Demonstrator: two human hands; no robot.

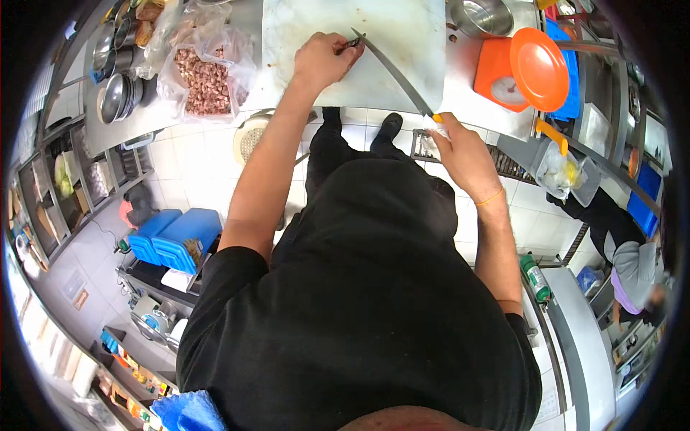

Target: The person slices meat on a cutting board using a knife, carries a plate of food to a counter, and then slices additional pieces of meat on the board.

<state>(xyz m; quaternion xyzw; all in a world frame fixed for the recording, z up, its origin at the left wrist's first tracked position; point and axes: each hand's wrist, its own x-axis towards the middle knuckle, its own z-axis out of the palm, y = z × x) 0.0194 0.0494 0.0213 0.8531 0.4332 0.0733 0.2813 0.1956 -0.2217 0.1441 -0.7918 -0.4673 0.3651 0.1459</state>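
My right hand [467, 156] is wrapped round the yellow handle of a long knife [397, 75]. Its blade slants up and left across a white cutting board [309, 14], and the tip end meets a small dark piece [352, 42]. That piece is pinched in the closed fingers of my left hand [323, 60], over the board. It is too small and too covered to name. Left of the board lies a clear plastic bag of chopped reddish meat [207, 90].
An orange scale [497, 75] with an orange plate [539, 70] stands right of the board, near a steel bowl [483, 16]. Stacked metal bowls [118, 99] sit at the counter's left. A stool [251, 140] is below the counter. Another person [632, 266] is at far right.
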